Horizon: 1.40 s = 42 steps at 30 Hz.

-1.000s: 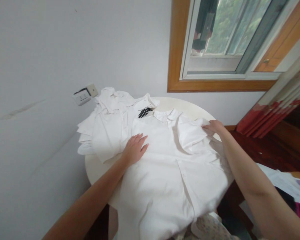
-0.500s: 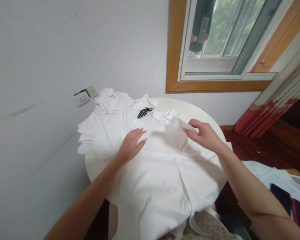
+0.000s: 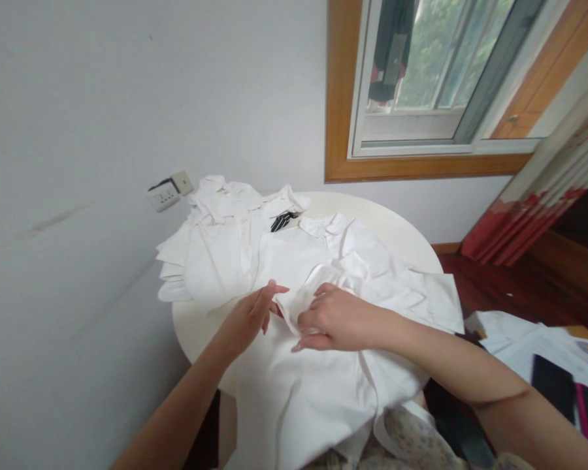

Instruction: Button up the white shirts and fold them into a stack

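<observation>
A white collared shirt (image 3: 318,385) lies across the round table, its front end hanging over the near edge towards my lap. My right hand (image 3: 340,320) is closed on a folded-over flap of this shirt, fingers curled into the cloth, knuckles up. At the left end of that flap is my left hand (image 3: 249,320), its fingers apart and touching the cloth edge; some fingertips are partly behind the fabric. The shirt's collar (image 3: 321,226) points to the far side. To the left sits a stack of folded white shirts (image 3: 215,254).
The round cream table (image 3: 396,228) stands against a white wall with a socket (image 3: 164,194). A black-and-white striped item (image 3: 283,220) lies beside the stack. Papers (image 3: 514,349) and a dark phone-like object (image 3: 553,386) are at the lower right, below a red-and-white curtain (image 3: 514,215).
My right hand has carried the shirt flap left and towards me, folding it over the middle. My left hand has shifted slightly nearer to me, from lying flat to the flap's edge.
</observation>
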Available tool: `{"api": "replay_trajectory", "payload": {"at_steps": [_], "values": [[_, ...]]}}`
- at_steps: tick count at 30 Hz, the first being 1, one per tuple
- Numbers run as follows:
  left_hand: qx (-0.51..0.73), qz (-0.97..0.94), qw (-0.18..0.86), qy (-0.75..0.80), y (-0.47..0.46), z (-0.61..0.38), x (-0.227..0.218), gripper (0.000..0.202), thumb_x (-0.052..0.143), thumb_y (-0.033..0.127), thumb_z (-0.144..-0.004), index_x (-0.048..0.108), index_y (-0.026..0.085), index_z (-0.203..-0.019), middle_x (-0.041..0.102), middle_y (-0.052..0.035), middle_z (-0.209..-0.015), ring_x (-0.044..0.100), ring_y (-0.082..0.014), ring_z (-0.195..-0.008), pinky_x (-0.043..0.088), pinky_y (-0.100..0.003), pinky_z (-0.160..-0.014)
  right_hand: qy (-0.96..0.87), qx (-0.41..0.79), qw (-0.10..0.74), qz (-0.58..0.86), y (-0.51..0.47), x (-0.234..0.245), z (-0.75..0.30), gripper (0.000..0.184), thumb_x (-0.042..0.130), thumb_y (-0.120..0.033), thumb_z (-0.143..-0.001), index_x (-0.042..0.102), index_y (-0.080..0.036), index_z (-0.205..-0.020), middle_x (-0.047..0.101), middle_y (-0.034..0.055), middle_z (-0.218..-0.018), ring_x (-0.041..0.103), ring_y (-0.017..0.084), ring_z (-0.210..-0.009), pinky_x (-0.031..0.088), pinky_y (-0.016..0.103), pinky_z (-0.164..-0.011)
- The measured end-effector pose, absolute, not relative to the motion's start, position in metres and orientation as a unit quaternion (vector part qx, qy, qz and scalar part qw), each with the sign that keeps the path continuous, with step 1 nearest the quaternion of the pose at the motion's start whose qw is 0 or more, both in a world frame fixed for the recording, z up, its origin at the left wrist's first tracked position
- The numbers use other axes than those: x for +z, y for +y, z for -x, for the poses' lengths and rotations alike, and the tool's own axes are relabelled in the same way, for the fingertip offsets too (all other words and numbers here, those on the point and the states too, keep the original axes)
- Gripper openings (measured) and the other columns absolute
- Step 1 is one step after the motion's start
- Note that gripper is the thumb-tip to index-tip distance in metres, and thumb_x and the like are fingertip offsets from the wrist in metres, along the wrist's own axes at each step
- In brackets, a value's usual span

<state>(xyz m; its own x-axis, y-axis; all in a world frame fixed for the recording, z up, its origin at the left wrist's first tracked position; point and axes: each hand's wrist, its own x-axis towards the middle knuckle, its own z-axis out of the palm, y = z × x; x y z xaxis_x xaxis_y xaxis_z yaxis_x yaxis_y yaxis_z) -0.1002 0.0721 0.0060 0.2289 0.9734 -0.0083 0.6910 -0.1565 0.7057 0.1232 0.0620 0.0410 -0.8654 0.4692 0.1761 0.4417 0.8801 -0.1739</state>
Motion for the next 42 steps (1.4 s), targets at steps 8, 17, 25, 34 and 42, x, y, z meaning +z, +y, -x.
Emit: {"api": "replay_trajectory", "payload": {"at_steps": [8, 17, 25, 34, 42], "values": [[0.131, -0.766, 0.242, 0.581, 0.064, 0.104, 0.002, 0.044, 0.043, 0.053, -0.088, 0.057, 0.021, -0.059, 0.055, 0.0040, -0.047, 0.054, -0.0132, -0.049, 0.033, -0.025, -0.055, -0.911, 0.064, 0.227, 0.338, 0.143, 0.030, -0.191, 0.029, 0.045, -0.032, -0.098, 0.071, -0.018, -0.099, 0.075, 0.0069, -0.095, 0.067, 0.017, -0.087, 0.043, 0.028, -0.084], [0.153, -0.762, 0.243, 0.580, 0.046, 0.110, -0.022, 0.018, 0.054, 0.034, -0.083, 0.062, 0.021, -0.093, 0.064, 0.0026, -0.069, 0.060, -0.0151, -0.065, 0.041, -0.026, -0.063, -0.779, -0.066, 0.079, 0.619, 0.295, -0.015, -0.266, 0.043, 0.046, -0.013, -0.089, 0.065, -0.027, -0.125, 0.060, 0.0062, -0.133, 0.054, 0.023, -0.120, 0.043, 0.035, -0.098], [0.278, -0.816, 0.148, 0.485, 0.042, 0.108, -0.054, 0.024, 0.041, 0.019, -0.092, 0.056, 0.020, -0.110, 0.064, -0.0067, -0.106, 0.058, -0.0191, -0.101, 0.047, -0.034, -0.092, -0.832, -0.108, -0.003, 0.545, 0.335, -0.026, -0.260, 0.032, 0.056, -0.026, -0.082, 0.072, -0.030, -0.108, 0.050, 0.0061, -0.143, 0.038, 0.030, -0.133, 0.038, 0.047, -0.101], [0.287, -0.801, 0.136, 0.507, 0.041, 0.121, -0.065, 0.023, 0.040, 0.015, -0.090, 0.054, 0.020, -0.109, 0.062, -0.0067, -0.103, 0.059, -0.0195, -0.099, 0.050, -0.037, -0.091, -0.790, -0.162, -0.084, 0.586, 0.352, 0.006, -0.304, 0.029, 0.056, -0.033, -0.082, 0.072, -0.022, -0.103, 0.061, 0.0137, -0.120, 0.051, 0.030, -0.114, 0.039, 0.044, -0.092], [0.339, -0.751, 0.148, 0.547, 0.043, 0.128, -0.064, 0.019, 0.042, 0.016, -0.085, 0.053, 0.021, -0.099, 0.061, -0.0016, -0.088, 0.061, -0.0148, -0.078, 0.053, -0.027, -0.072, -0.645, -0.048, -0.034, 0.762, 0.360, -0.030, -0.340, 0.032, 0.054, -0.035, -0.087, 0.067, -0.023, -0.113, 0.056, 0.0151, -0.124, 0.052, 0.033, -0.114, 0.042, 0.052, -0.090]]}}
